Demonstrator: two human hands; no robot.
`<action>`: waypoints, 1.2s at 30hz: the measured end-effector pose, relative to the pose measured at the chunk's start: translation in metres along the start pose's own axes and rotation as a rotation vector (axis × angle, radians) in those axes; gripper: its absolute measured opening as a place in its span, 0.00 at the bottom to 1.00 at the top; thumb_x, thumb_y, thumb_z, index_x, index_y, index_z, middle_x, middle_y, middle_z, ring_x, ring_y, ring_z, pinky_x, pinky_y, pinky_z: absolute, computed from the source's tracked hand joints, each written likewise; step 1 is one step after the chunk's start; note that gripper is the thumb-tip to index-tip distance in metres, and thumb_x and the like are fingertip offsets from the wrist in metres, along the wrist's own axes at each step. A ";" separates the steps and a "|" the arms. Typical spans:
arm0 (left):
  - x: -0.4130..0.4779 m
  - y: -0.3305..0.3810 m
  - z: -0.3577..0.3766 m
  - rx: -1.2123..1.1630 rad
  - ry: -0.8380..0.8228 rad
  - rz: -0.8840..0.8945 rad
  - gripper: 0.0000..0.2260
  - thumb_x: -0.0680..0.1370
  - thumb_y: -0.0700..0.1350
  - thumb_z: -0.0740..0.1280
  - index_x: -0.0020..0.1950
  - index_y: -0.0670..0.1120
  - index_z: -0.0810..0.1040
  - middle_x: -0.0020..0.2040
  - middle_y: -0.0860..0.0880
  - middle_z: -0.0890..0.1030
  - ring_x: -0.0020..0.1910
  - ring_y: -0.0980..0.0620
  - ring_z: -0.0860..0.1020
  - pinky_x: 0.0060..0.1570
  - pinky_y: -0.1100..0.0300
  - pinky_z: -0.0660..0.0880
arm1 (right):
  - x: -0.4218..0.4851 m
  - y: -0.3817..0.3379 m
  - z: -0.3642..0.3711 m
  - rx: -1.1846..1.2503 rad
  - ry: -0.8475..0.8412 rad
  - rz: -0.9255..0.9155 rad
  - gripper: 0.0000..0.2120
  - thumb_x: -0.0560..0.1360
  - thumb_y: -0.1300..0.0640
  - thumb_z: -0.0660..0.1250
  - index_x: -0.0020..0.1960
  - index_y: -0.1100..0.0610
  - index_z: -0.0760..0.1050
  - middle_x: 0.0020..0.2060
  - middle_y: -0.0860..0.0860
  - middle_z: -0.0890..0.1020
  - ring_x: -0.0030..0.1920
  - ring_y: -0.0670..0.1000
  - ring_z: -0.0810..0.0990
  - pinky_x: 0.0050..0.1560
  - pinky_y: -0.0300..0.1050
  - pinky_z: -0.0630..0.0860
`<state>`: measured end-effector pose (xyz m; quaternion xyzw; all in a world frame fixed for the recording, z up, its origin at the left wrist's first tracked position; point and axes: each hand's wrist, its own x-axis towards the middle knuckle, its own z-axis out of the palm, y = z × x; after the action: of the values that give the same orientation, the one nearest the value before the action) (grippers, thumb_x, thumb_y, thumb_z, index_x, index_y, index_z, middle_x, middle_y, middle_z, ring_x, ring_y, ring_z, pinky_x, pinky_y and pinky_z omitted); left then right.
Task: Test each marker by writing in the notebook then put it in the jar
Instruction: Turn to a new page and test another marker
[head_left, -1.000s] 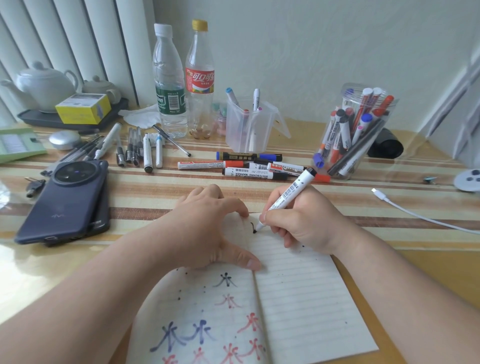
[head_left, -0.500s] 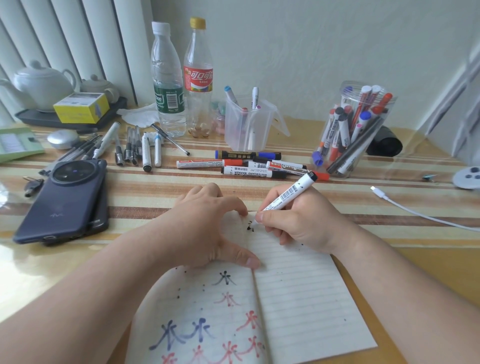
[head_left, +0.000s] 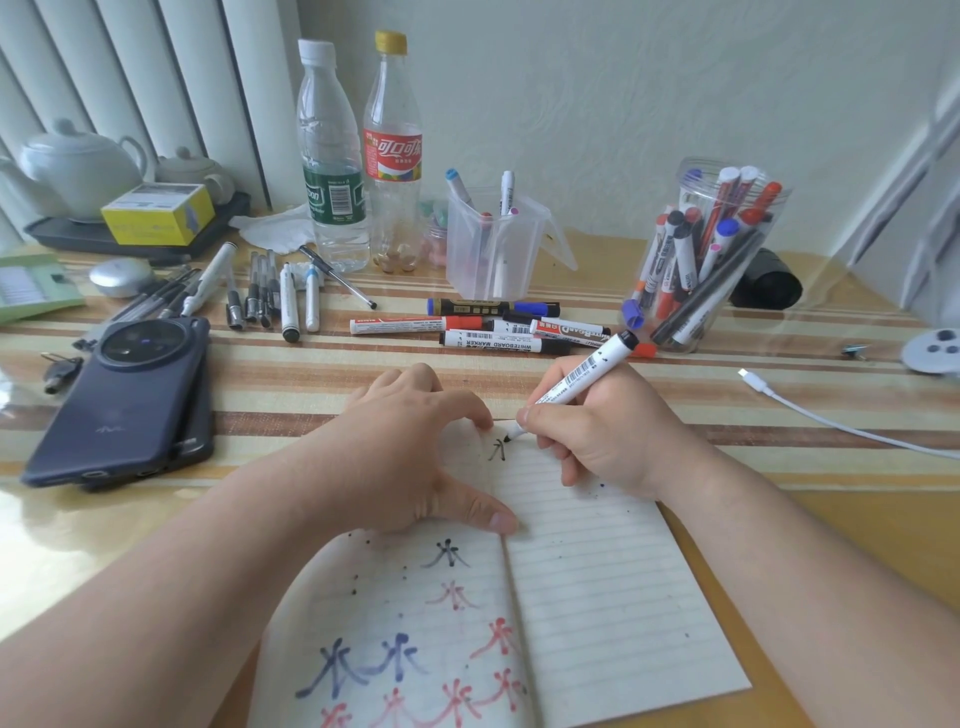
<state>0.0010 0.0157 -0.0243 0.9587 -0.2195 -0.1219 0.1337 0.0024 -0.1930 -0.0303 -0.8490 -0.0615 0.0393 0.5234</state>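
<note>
Marker (head_left: 582, 374) in R hand (head_left: 602, 436): fingers + thumb curled round barrel near nib, firm pinch. Long axis diagonal: nib down-left, touching notebook (head_left: 597, 597) at top of R page by a small black char; black end up-right. L hand (head_left: 405, 467) holds nothing, presses L page. Jar (head_left: 693, 179) (clear plastic, round) back-right, holds many markers w/ mixed caps. Clear squarish tub (head_left: 467, 260): few pens.

White marker (head_left: 582, 379) tilted, tip on open lined notebook (head_left: 597, 597), marker-filled clear jar (head_left: 701, 249).
</note>
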 end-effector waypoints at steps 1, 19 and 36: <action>0.000 0.000 0.000 0.001 0.000 0.001 0.41 0.55 0.80 0.67 0.66 0.70 0.66 0.59 0.57 0.66 0.63 0.54 0.63 0.57 0.57 0.63 | 0.000 0.000 0.000 0.001 -0.015 0.000 0.07 0.74 0.62 0.72 0.38 0.59 0.77 0.29 0.55 0.80 0.24 0.56 0.77 0.26 0.43 0.72; -0.004 0.007 0.007 -0.275 0.212 0.246 0.62 0.56 0.68 0.79 0.77 0.69 0.39 0.57 0.64 0.66 0.55 0.66 0.66 0.54 0.70 0.66 | 0.002 0.005 -0.008 0.484 -0.001 -0.071 0.03 0.69 0.65 0.68 0.39 0.61 0.74 0.23 0.52 0.64 0.24 0.50 0.60 0.24 0.40 0.62; -0.004 0.012 0.020 -0.498 0.285 0.445 0.56 0.67 0.56 0.79 0.81 0.58 0.42 0.54 0.57 0.74 0.50 0.59 0.73 0.50 0.71 0.69 | -0.010 -0.006 -0.007 0.475 -0.132 -0.167 0.09 0.72 0.61 0.65 0.45 0.59 0.83 0.32 0.59 0.77 0.31 0.54 0.73 0.25 0.42 0.68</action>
<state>-0.0128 0.0031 -0.0387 0.8328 -0.3654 -0.0045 0.4158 -0.0066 -0.1978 -0.0224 -0.6897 -0.1542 0.0647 0.7045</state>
